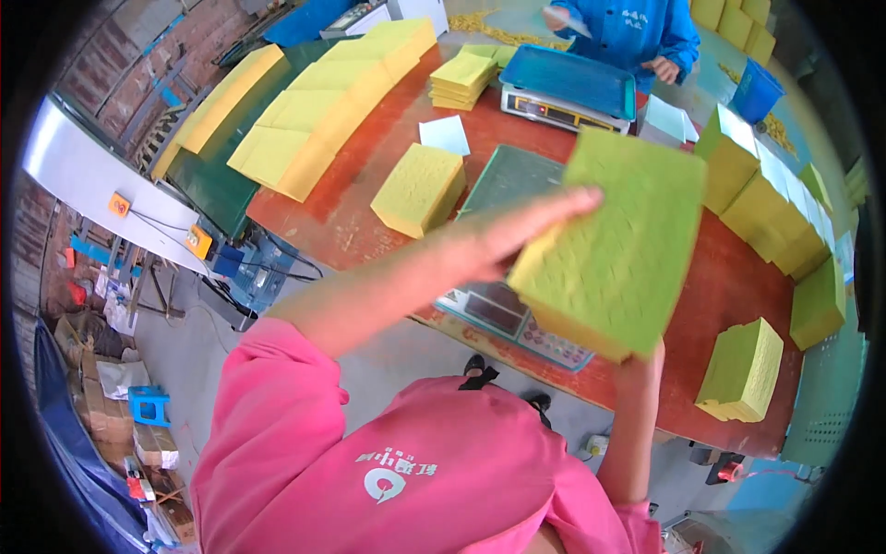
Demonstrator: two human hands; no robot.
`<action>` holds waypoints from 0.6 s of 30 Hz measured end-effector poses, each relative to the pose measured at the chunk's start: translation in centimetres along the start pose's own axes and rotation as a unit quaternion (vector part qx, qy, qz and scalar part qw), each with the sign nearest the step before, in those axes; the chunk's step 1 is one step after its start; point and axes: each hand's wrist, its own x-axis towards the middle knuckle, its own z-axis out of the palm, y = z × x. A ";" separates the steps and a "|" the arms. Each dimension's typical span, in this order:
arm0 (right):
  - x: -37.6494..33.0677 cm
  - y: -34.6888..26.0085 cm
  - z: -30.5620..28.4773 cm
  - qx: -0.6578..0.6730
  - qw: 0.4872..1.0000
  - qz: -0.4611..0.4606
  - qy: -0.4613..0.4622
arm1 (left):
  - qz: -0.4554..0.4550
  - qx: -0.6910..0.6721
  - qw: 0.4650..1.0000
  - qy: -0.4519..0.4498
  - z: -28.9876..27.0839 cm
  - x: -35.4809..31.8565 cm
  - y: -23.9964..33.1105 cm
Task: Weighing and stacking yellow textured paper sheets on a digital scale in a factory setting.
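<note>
The right hand (643, 362) grips the lower near corner of a thick stack of yellow-green paper sheets (616, 249) from below, fingers closed on its edge, holding it tilted up in the air over the red table (729, 277). The left hand (517, 238) lies flat and open against the stack's left side, fingers stretched out along the top face, pressing rather than clasping. Directly beneath the held stack sits a flat scale (503, 314) at the table's near edge, its platform bare, so by the look of it this bundle is not yet set down or weighed. To the right of the grip, a finished-looking bundle (743, 369) rests near the table edge, and more bundles (771, 212) stand in a row beyond it. To the left and further off lies one single block (420, 189), then a long run of yellow stacks (323, 111). Farthest away a second scale with a blue tray (568, 88) stands before another person in blue (637, 32). Judging from the many piles around, much is sorted, much remains
</note>
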 end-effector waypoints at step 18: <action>5.4 -1.1 6.2 -0.377 0.894 -0.221 0.101 | 0.040 0.243 0.964 0.100 -12.0 5.7 4.2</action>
